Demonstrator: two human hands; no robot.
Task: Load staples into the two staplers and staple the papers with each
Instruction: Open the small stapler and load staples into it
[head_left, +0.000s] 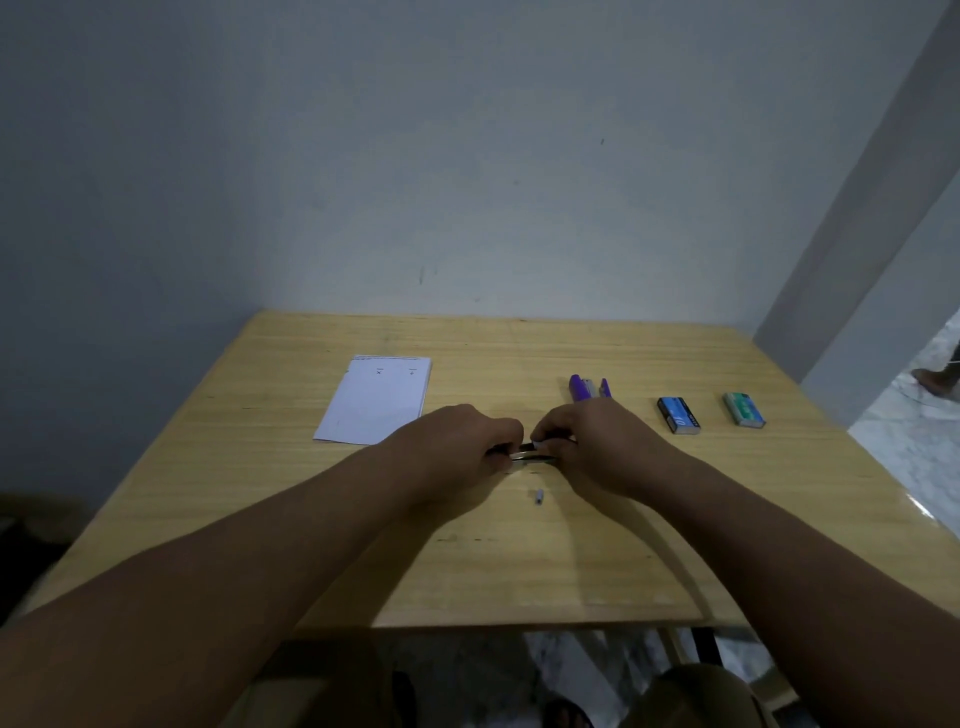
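Both hands meet over the middle of the wooden table (519, 571). My left hand (462, 447) and my right hand (592, 447) are closed on the two ends of a small metal stapler (532, 453), of which only a shiny strip shows between them. A short strip of staples (540, 496) lies on the table just in front of the hands. A purple stapler (584, 388) lies behind my right hand. White papers (376, 399) rest at the back left.
Two staple boxes sit at the right: a blue one (678, 414) and a green one (744, 409). A wall stands right behind the table. Someone's foot (935, 382) shows on the floor at far right.
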